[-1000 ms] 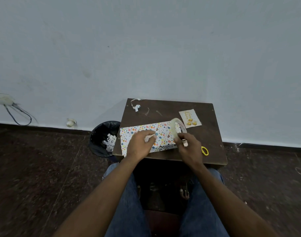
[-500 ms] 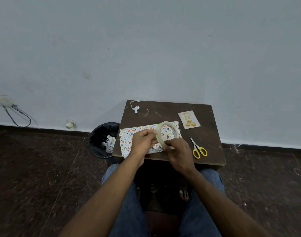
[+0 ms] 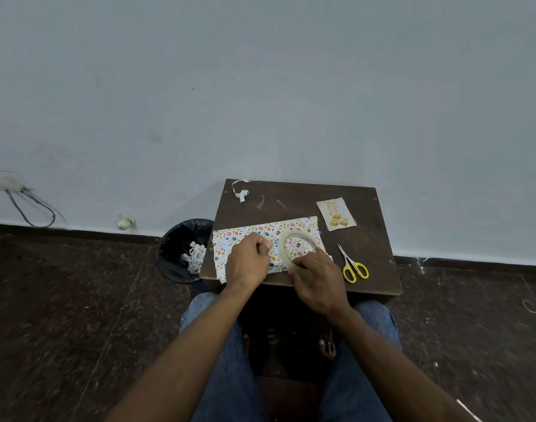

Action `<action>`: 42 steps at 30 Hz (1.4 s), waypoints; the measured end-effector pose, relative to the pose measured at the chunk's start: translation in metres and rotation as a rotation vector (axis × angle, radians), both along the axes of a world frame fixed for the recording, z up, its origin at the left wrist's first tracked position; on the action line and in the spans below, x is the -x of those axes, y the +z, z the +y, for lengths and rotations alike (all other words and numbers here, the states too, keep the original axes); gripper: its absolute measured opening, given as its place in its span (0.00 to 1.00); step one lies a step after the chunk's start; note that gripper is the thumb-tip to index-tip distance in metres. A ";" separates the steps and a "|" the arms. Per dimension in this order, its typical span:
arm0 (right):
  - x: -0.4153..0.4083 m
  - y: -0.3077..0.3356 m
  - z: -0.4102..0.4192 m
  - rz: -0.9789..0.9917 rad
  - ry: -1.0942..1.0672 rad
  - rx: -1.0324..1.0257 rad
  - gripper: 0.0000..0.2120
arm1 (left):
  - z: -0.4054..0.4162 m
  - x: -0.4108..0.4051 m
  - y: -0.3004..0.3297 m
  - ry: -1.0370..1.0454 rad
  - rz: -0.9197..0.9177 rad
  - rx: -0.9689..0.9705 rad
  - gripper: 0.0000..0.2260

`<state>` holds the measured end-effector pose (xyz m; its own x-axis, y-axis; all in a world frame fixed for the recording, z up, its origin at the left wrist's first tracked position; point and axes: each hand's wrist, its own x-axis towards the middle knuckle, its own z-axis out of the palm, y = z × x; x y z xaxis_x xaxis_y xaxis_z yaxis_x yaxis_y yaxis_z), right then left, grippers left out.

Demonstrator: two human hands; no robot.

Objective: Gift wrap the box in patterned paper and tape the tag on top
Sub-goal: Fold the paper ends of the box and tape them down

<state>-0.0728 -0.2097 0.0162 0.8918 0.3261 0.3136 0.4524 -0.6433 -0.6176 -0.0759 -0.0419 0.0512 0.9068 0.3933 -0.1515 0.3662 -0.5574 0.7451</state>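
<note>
Wrapped box (image 3: 248, 236) lies flat on the dark tabletop (image 3: 367, 239), long side across, near the front edge; patterned paper covers all of it that I can see. My left hand (image 3: 249, 261) rests on the box's middle, fingers curled into a loose fist, thumb tip forward; whether it pinches a tape end I cannot tell. My right hand (image 3: 317, 280) grips the clear tape roll (image 3: 297, 249) by its near rim, and the roll stands tilted over the right part of the box. The hands are just beside each other, not touching. Tag (image 3: 336, 214) lies on the tabletop just beyond the box's right far corner, apart from it. Yellow-handled scissors (image 3: 352, 264) lie to the right of the box. Paper scraps (image 3: 240, 191) sit beyond the box at the far left corner. Black bin (image 3: 181, 248) stands on the floor left of the box
</note>
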 end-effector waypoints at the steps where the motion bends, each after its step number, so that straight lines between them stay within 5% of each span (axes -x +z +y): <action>1: 0.000 0.000 -0.001 0.032 -0.031 -0.038 0.09 | 0.001 0.001 0.000 -0.003 -0.011 -0.024 0.09; 7: -0.001 -0.003 -0.013 0.104 -0.030 -0.218 0.15 | 0.003 -0.002 0.006 -0.027 -0.081 0.270 0.07; 13: 0.001 -0.001 -0.006 0.119 -0.007 -0.205 0.15 | -0.013 -0.001 0.018 0.025 0.107 0.679 0.07; 17: 0.002 -0.003 -0.008 0.100 0.015 -0.176 0.10 | -0.013 -0.003 0.014 0.091 0.124 0.780 0.06; 20: 0.003 -0.003 -0.009 0.069 0.022 -0.144 0.08 | -0.011 -0.002 0.013 0.074 0.099 0.695 0.07; 24: 0.004 -0.002 -0.007 0.026 0.001 -0.115 0.08 | -0.008 -0.004 0.006 -0.118 0.024 0.051 0.09; 27: 0.005 0.004 -0.001 0.060 -0.038 -0.158 0.11 | -0.013 0.001 0.009 -0.182 -0.052 -0.210 0.07; 34: 0.001 0.015 0.001 0.256 -0.114 -0.308 0.06 | -0.008 0.004 0.010 -0.362 -0.302 -0.070 0.05; 37: 0.002 0.021 0.001 0.299 -0.035 -0.287 0.20 | -0.005 0.003 0.013 -0.422 -0.324 -0.077 0.05; 42: 0.001 0.024 0.004 0.326 0.061 -0.311 0.19 | -0.001 0.004 0.017 -0.473 -0.336 -0.093 0.02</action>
<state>-0.0738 -0.2061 0.0406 0.9424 0.3157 0.1107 0.2334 -0.3832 -0.8937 -0.0799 -0.0428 0.0680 0.9793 -0.0683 0.1907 -0.1865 -0.6712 0.7174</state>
